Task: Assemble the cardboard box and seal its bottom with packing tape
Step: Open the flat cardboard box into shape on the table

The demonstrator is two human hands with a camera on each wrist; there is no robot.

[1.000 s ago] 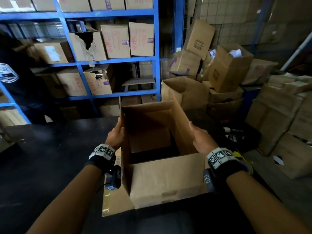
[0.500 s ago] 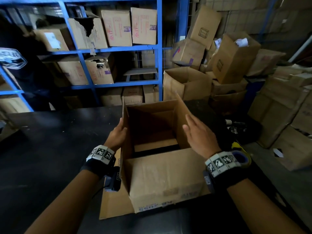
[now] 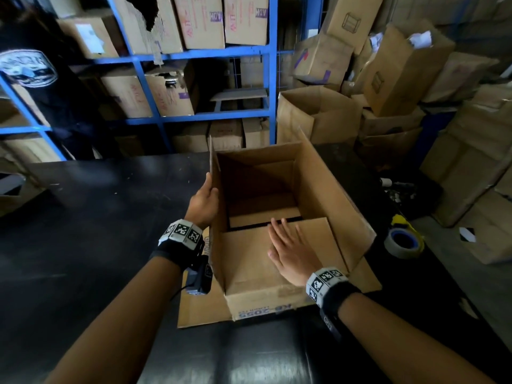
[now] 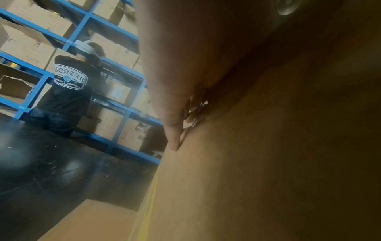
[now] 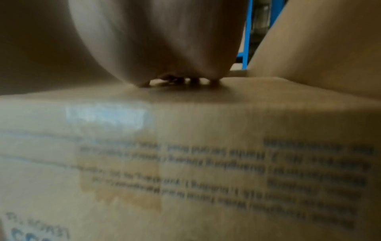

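Observation:
A brown cardboard box point(image 3: 332, 189) stands on the black table point(image 3: 83, 231) with its open end up. Its near flap point(image 3: 243, 261) is folded inward and lies about level. My right hand point(image 3: 288, 250) presses flat on that flap with straight fingers; in the right wrist view the palm point(image 5: 160, 40) rests on the cardboard above the printed wall point(image 5: 185, 163). My left hand point(image 3: 203, 199) lies against the outside of the upright left flap point(image 3: 214, 167), fingers point(image 4: 171, 106) straight along the board. A far flap point(image 3: 263, 206) is folded in lower down. The right flap leans outward.
A tape roll with a blue core point(image 3: 401, 241) and a yellow dispenser point(image 3: 401, 221) lie on the table right of the box. Blue shelving point(image 3: 271, 79) with cartons stands behind, and piled boxes point(image 3: 401, 65) fill the right. A person in a dark shirt point(image 4: 68, 91) stands at the shelves, far left.
My right hand left the box's right wall, moved onto the near flap and pushed it down inward. The left hand stayed on the left flap.

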